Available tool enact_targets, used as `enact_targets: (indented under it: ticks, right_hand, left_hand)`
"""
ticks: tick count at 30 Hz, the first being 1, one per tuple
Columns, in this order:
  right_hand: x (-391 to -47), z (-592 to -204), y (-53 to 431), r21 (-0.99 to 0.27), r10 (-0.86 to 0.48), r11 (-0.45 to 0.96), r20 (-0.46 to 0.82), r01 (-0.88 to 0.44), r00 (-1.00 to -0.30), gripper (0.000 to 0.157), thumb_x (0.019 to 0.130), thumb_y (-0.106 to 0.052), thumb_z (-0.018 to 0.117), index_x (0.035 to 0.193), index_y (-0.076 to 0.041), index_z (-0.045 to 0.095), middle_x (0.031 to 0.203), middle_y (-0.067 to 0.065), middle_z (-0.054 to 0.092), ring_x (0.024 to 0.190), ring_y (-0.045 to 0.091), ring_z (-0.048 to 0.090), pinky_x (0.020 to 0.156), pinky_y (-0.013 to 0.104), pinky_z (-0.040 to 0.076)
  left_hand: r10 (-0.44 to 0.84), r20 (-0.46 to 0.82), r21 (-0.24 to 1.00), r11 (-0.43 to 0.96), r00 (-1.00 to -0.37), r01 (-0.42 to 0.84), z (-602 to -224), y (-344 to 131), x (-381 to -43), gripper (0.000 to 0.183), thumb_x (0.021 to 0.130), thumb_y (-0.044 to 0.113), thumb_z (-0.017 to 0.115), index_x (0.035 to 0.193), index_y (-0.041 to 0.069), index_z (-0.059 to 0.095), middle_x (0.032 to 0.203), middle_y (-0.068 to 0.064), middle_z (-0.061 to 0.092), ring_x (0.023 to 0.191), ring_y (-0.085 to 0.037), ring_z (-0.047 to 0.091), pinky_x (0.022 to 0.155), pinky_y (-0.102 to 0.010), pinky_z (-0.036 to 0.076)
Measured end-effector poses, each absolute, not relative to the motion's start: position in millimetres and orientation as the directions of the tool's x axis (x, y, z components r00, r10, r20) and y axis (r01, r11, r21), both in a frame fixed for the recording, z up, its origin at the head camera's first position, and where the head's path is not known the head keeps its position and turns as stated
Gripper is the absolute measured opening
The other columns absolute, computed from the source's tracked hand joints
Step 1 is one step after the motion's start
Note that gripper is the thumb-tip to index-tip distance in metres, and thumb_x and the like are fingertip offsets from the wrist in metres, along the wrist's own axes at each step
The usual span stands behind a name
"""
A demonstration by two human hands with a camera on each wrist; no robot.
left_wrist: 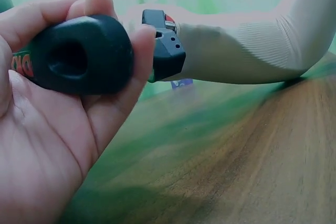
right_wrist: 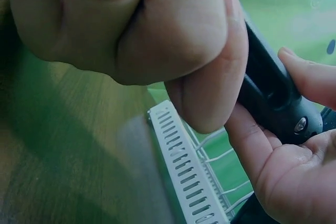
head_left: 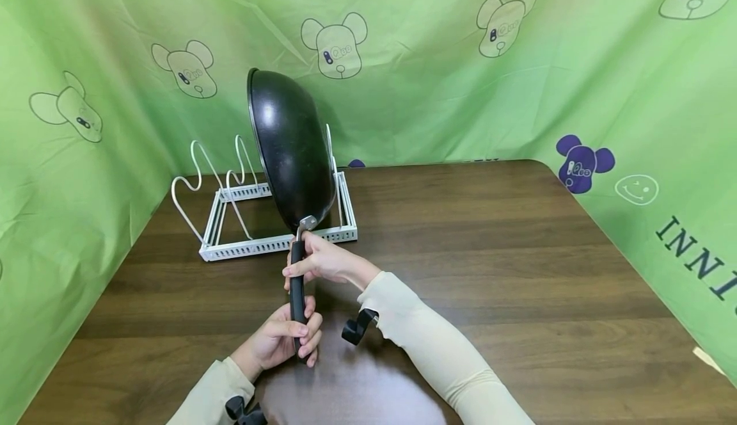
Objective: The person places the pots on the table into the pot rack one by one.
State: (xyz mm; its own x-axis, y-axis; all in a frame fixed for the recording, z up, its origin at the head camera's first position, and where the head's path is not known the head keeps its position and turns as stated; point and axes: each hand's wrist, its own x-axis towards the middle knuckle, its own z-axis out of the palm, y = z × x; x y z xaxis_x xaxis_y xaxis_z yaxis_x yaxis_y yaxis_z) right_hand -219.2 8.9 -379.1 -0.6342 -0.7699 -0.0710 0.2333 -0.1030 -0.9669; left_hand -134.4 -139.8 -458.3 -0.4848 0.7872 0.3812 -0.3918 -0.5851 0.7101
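A black wok (head_left: 290,137) stands on its side at the right end of a white wire rack (head_left: 247,246), its rim facing left and its rounded underside facing right. Its black handle (head_left: 297,290) points toward me. My right hand (head_left: 322,260) grips the handle close to the metal bracket (head_left: 307,223). Nearer to me, my left hand (head_left: 288,335) is curled round the handle's end. That handle end (left_wrist: 86,56) shows a hollow in the left wrist view, with fingers and palm about it. Whether the wok's underside touches the rack is hidden.
The rack's white wire loops (head_left: 198,162) rise left of the wok. Brown wooden table (head_left: 460,252) extends to the right. A green printed cloth (head_left: 426,92) hangs behind and along both sides. A small pale strip (head_left: 708,360) lies by the right edge.
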Motion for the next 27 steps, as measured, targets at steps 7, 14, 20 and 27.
enact_targets:
  ticks: [7, 14, 20, 27]
  right_hand:
    - [-222.6, -383.8, 8.2, -0.959, -0.788, -0.127, -0.057, 0.252, -0.613, 0.026, 0.09, 0.019, 0.049, 0.101, -0.001, 0.038, 0.077, 0.007, 0.058, 0.068, 0.02, 0.068, 0.067, 0.031, 0.059]
    - [-223.7, -384.5, 11.7, -0.953, -0.787, -0.132, -0.067, 0.273, -0.613, 0.028, 0.09, 0.019, 0.048, 0.1, -0.005, 0.038, 0.078, 0.006, 0.057, 0.067, 0.02, 0.068, 0.067, 0.032, 0.06]
    - [-224.2, -384.7, 13.5, -0.953, -0.794, -0.118, -0.079, 0.28, -0.603, 0.029, 0.09, 0.019, 0.048, 0.102, -0.005, 0.036, 0.078, 0.006, 0.057, 0.068, 0.019, 0.069, 0.068, 0.032, 0.06]
    - [-224.1, -385.5, 13.4, -0.946, -0.79, -0.135, -0.076, 0.293, -0.609, 0.032, 0.09, 0.019, 0.048, 0.104, -0.007, 0.036, 0.081, 0.006, 0.056, 0.069, 0.02, 0.068, 0.071, 0.035, 0.06]
  left_hand:
    - [0.792, 0.341, 0.731, -0.563, -0.507, -0.386, -455.5, -140.8, -132.9, 0.019, 0.098, 0.0, 0.043, 0.109, 0.015, 0.04, 0.083, 0.001, 0.049, 0.076, -0.009, 0.06, 0.077, -0.03, 0.056]
    - [0.802, 0.297, 0.751, -0.531, -0.518, -0.391, -454.3, -141.9, -133.6, 0.021, 0.097, -0.003, 0.04, 0.109, 0.015, 0.041, 0.085, 0.002, 0.052, 0.077, -0.01, 0.061, 0.079, -0.031, 0.057]
    - [0.806, 0.257, 0.778, -0.5, -0.533, -0.38, -454.4, -142.8, -134.7, 0.022, 0.097, -0.005, 0.038, 0.107, 0.014, 0.042, 0.085, 0.003, 0.055, 0.078, -0.01, 0.061, 0.081, -0.032, 0.057]
    - [0.803, 0.231, 0.795, -0.481, -0.55, -0.369, -454.1, -144.9, -135.5, 0.021, 0.097, -0.004, 0.04, 0.106, 0.014, 0.043, 0.086, 0.003, 0.056, 0.078, -0.011, 0.062, 0.08, -0.033, 0.057]
